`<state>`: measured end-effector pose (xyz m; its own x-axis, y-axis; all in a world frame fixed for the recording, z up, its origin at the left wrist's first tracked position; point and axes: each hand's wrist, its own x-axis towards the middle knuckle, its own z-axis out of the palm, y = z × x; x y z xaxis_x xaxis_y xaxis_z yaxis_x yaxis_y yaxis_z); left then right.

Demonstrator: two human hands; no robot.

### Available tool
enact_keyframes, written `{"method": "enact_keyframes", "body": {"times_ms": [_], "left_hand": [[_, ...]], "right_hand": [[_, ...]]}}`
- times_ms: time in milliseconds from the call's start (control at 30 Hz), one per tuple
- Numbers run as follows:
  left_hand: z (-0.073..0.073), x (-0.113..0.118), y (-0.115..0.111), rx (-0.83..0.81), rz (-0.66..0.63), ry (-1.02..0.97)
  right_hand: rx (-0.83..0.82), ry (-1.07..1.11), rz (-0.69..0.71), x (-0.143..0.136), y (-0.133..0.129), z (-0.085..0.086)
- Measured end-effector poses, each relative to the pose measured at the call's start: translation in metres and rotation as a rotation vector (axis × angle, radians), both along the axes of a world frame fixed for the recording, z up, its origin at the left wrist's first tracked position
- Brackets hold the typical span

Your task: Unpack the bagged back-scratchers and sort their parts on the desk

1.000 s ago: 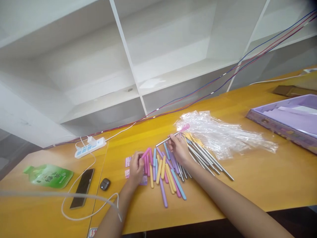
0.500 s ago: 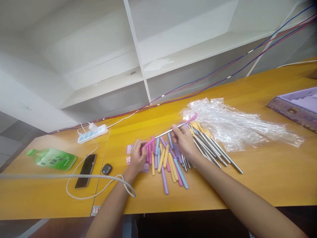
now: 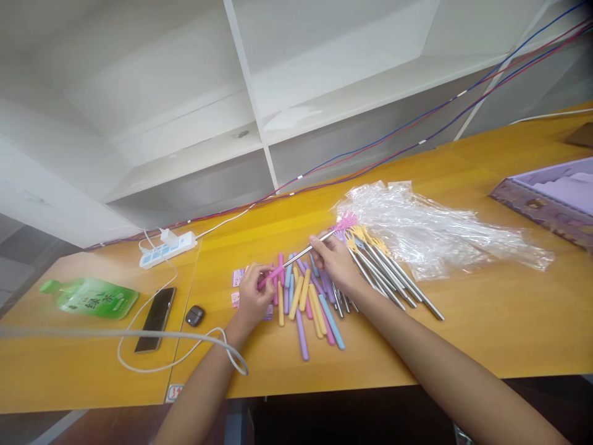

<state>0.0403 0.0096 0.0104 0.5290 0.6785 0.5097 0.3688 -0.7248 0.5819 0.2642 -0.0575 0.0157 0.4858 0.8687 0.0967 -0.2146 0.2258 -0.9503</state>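
Note:
My left hand [image 3: 256,289] is closed on a pink handle [image 3: 277,272]. A metal rod [image 3: 298,255] with a pink hand-shaped head [image 3: 347,220] runs up and right from that handle, and my right hand [image 3: 334,259] pinches the rod near its head. Rod and handle meet end to end. Below and between my hands lie several loose handles in yellow, blue, purple and pink, such as a purple handle [image 3: 302,335]. Right of them, several metal rods [image 3: 407,277] with yellow, blue and purple heads lie side by side, partly behind my right hand.
Clear plastic sleeves [image 3: 417,225] lie behind the rods. A purple box [image 3: 546,198] stands at the right. Leftward are a black case [image 3: 195,316], a phone [image 3: 156,318], a green bottle [image 3: 92,297], a power strip [image 3: 167,249] and a looping white cable [image 3: 194,335]. Small printed cards peek out beside my left hand.
The pink head has turned and now shows its spread fingers. Both hands still hold the same rod and handle. The whole view has shifted slightly.

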Motion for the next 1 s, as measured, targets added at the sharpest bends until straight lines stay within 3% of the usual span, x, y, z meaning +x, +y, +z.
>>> {"method": "enact_keyframes", "body": {"times_ms": [300, 433, 667, 1000], "left_hand": [[-0.003, 0.001, -0.002, -0.092, -0.003, -0.067], [-0.006, 0.0, -0.002, -0.117, 0.053, -0.08], [-0.011, -0.002, -0.002, -0.332, 0.011, -0.204], [-0.016, -0.003, -0.005, -0.273, -0.057, -0.262]], "right_hand": [[0.014, 0.067, 0.035, -0.006, 0.0, -0.001], [-0.01, 0.119, 0.061, -0.01, 0.0, -0.002], [-0.016, 0.183, 0.129, -0.014, -0.001, 0.0], [0.005, 0.205, 0.216, -0.026, 0.0, -0.013]]}}
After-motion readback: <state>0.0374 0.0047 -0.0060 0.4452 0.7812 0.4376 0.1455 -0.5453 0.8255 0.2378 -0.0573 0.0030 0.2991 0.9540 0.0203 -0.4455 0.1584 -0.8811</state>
